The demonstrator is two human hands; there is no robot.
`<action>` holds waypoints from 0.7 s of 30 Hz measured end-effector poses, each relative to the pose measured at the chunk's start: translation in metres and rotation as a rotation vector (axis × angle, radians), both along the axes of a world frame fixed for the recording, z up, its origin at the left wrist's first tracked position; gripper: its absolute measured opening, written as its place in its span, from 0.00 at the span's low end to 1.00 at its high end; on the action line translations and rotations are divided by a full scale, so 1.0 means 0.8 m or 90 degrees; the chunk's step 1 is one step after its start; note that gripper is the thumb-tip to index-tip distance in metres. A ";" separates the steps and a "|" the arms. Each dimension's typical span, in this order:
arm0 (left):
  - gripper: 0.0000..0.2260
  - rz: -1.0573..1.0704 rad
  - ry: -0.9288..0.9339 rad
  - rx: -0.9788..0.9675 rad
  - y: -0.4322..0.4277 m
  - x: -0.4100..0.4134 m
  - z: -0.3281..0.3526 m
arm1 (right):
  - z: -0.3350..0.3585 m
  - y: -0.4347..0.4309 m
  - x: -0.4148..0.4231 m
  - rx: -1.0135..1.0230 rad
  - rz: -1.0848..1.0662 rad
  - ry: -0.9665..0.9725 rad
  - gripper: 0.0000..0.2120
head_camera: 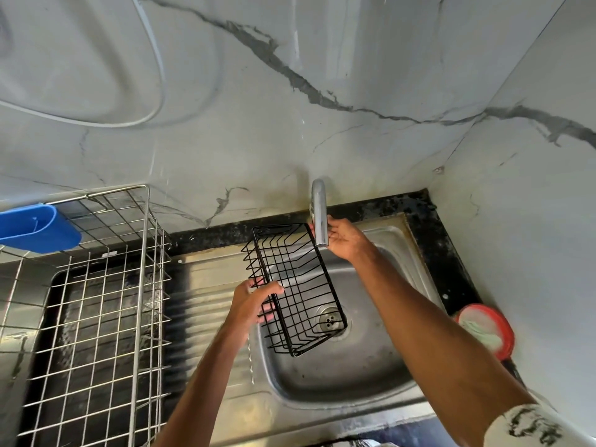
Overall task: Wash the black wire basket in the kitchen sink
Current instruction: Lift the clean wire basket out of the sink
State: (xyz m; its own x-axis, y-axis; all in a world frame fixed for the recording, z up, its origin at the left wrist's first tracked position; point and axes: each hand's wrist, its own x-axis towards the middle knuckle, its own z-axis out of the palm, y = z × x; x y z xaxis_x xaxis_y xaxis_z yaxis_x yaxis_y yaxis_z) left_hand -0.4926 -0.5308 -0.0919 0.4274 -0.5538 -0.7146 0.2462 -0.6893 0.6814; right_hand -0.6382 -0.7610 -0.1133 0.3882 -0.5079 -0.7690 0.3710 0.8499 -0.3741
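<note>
While the left hand (254,298) is gripping the basket (296,285) by one rim over the sink (354,382) | right hand (345,241) is touching the tap (319,214), grip unclear | one-handed hold is probably risking a slip once wet

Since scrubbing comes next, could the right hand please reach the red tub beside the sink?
Probably yes: the right hand holds only the tap, and the red tub sits uncovered beside that forearm.

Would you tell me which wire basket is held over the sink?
The small black wire basket, held by the left hand; the large silver wire basket stands untouched at left.
</note>
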 end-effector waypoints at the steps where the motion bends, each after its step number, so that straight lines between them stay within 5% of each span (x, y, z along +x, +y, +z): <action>1: 0.55 -0.001 -0.002 0.001 0.000 0.000 0.000 | 0.000 0.000 0.000 0.002 0.000 -0.003 0.21; 6: 0.56 0.000 -0.002 0.006 0.000 -0.003 0.010 | 0.000 0.003 -0.005 -0.034 0.054 -0.011 0.22; 9: 0.49 -0.001 -0.002 0.016 0.000 -0.010 0.021 | 0.016 0.032 -0.012 -0.224 0.219 0.176 0.13; 12: 0.48 0.001 -0.019 0.057 0.001 -0.017 0.033 | 0.031 0.084 -0.027 -0.405 0.366 0.333 0.17; 17: 0.39 -0.008 -0.029 0.061 0.013 -0.033 0.066 | 0.065 0.194 -0.053 -0.510 0.510 0.296 0.17; 19: 0.33 -0.004 -0.005 0.032 0.022 -0.042 0.078 | 0.077 0.226 -0.059 -0.557 0.567 0.344 0.27; 21: 0.23 -0.023 -0.004 0.014 0.030 -0.050 0.091 | 0.077 0.242 -0.063 -0.605 0.616 0.484 0.48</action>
